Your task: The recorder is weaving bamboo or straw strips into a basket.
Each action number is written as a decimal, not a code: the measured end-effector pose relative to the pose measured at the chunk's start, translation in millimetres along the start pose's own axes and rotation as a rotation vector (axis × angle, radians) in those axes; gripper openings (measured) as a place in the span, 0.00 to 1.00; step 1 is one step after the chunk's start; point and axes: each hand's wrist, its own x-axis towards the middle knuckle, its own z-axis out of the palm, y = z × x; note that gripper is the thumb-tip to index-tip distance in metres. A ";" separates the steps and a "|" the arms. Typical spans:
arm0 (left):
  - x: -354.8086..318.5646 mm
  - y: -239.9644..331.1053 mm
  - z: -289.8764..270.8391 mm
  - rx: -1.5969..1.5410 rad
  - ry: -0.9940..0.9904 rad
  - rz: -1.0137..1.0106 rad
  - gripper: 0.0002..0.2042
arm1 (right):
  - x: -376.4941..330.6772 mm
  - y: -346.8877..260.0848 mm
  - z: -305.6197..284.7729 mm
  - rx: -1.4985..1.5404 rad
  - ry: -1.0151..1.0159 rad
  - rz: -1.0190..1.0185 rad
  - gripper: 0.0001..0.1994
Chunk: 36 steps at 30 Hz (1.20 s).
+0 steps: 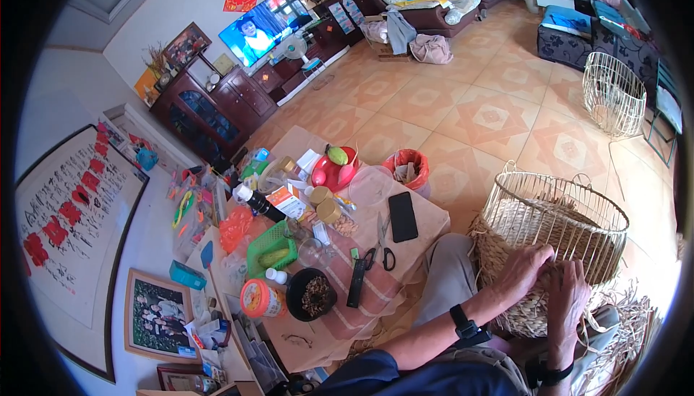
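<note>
A half-woven straw basket on a round wire frame [557, 230] rests against my knees at the lower right. My left hand [522, 269] presses on its woven side, fingers curled into the strands. My right hand [569, 291] sits just beside it, pinching straw strands against the basket wall. Loose straw [636, 316] trails off to the right of my lap. Both wrists wear dark bands.
A cluttered low table [426, 211] stands to my left with scissors [382, 240], a black phone [403, 216], a remote [356, 282], a bowl of seeds [312, 293], jars and a red fruit dish [334, 168]. A bare wire frame [613, 92] stands on the tiled floor beyond.
</note>
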 end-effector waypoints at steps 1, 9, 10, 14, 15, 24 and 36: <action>-0.2 -0.6 0.9 -0.001 -0.003 0.002 0.07 | -2.4 -0.1 -3.2 -0.001 0.002 0.003 0.05; -0.4 -8.8 -17.2 -0.017 -0.219 -0.045 0.06 | -14.9 10.2 -34.6 -0.048 -0.030 -0.142 0.07; -0.2 -10.9 -23.6 0.053 -0.259 -0.034 0.06 | -13.8 11.5 -37.1 -0.034 -0.028 -0.162 0.07; 9.0 -6.1 -29.7 -0.061 -0.333 0.053 0.03 | -25.5 25.4 -49.5 -0.016 -0.050 -0.239 0.10; 12.1 -1.6 -29.0 -0.014 -0.382 0.034 0.04 | -33.3 30.4 -47.4 -0.046 -0.088 -0.246 0.11; 14.2 17.0 -24.2 -0.098 -0.272 -0.038 0.08 | -27.2 41.8 -54.9 -0.038 -0.013 -0.099 0.08; 27.2 -2.6 -22.1 -0.117 -0.319 0.076 0.07 | -38.9 -2.1 -24.1 -0.221 -0.119 -0.047 0.19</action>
